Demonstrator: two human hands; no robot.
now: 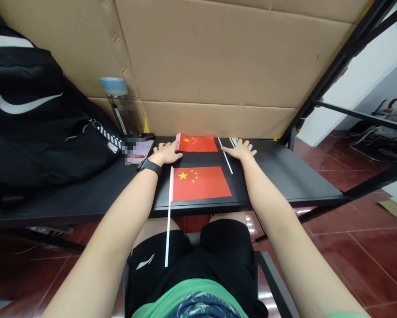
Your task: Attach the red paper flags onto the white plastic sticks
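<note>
— While the near flag (205,187) has its stick (168,234) fitted, what is left?
— Far flag (200,144), possibly a stack: none visible in it. Loose stick (228,161) to its right, unattached; spare sticks (233,141) farther right. Judged: one made up, the rest unstarted.
— Hands?
— Both open, gripping nothing visible. Left hand (167,153) at the far flag's left edge, contact unclear; right hand (242,151) by the sticks. Near flag lies between them, nearer.
</note>
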